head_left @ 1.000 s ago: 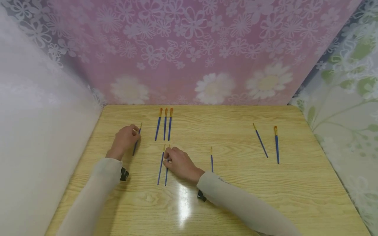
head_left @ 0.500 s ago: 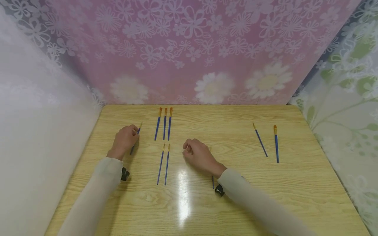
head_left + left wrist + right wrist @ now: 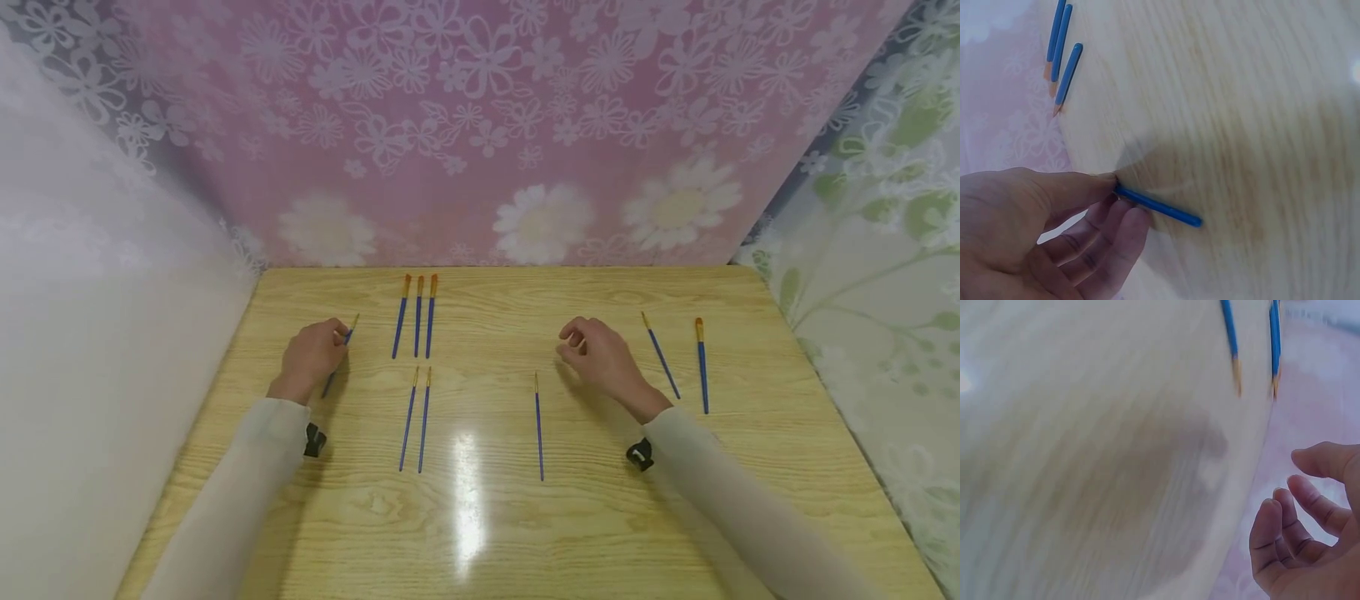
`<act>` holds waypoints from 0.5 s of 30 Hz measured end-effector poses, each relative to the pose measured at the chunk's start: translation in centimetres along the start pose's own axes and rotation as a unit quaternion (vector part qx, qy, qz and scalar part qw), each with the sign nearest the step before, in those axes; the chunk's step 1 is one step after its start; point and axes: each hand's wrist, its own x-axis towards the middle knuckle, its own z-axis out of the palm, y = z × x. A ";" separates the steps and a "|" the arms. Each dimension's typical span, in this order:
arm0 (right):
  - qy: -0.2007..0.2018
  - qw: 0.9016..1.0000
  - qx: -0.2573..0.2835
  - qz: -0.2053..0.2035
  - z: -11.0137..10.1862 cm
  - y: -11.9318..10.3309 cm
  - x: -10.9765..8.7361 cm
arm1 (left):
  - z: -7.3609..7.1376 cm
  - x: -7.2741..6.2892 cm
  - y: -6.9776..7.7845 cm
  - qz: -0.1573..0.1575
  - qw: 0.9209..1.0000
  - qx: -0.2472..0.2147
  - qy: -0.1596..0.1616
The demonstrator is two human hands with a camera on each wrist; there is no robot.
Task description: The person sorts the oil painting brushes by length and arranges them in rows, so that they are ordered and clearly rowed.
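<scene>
At the left of the table, my left hand pinches a thin blue paintbrush between thumb and fingers. Its bristle end points away from me in the head view, and the fingers cover its middle. My right hand is above the table right of centre, holding nothing; the right wrist view shows a gap between its thumb and loosely bent fingers. A single thin paintbrush lies to the left of that hand. Another thin paintbrush and a wider flat paintbrush lie to its right.
Three wider paintbrushes lie side by side near the back edge of the wooden table. Nearer me, two thin paintbrushes lie parallel. A pink flowered cloth hangs behind the table, with pale walls at both sides.
My right hand has left the front pair of paintbrushes and moved right, past the single thin brush. The left hand stays in about the same place, its paintbrush tilting a little more.
</scene>
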 end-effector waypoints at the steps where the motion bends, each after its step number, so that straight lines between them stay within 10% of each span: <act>1: 0.002 1.000 -0.001 0.006 -0.6 0.7 -0.1 | -0.1 0.0 0.0 -0.002 1.000 0.002 -0.002; 15: 0.002 0.998 -0.017 0.063 -5.2 8.1 -1.1 | -0.6 0.2 -0.1 -0.014 0.998 0.066 -0.008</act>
